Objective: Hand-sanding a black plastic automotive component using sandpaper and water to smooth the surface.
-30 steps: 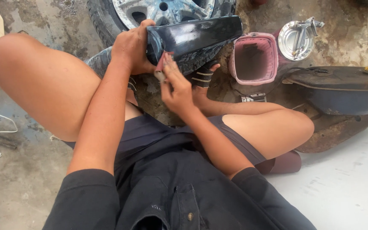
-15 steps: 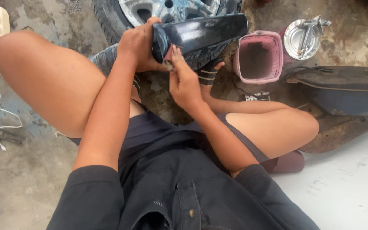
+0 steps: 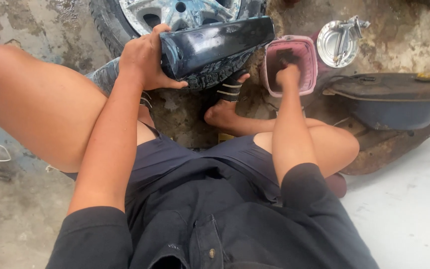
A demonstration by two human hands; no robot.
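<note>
A wheel (image 3: 175, 15) with a worn silver alloy rim and black tyre is seen at the top, standing on stained concrete. Just to the right, a dark blue basin (image 3: 394, 102) under a flat dark lid is seen on a rusty sheet. In front of the wheel, a glossy black curved panel (image 3: 215, 45) is held up off the ground, tilted so its right end sits higher; a wet sheen and pale scuffs are shown along its rounded face, and a treaded dark edge is visible beneath it. It is gripped at its left end by the left hand (image 3: 145, 60), fingers curled over the top, thumb stretched along the underside. To the right, a pink plastic tub (image 3: 308, 50) with a dark inside is set on the ground, and the right hand (image 3: 288, 75) is dipped into it, closed around something dark that cannot be made out. Beyond the tub, a small round metal tin (image 3: 337, 42) is seen, a metal piece lying across it.
</note>
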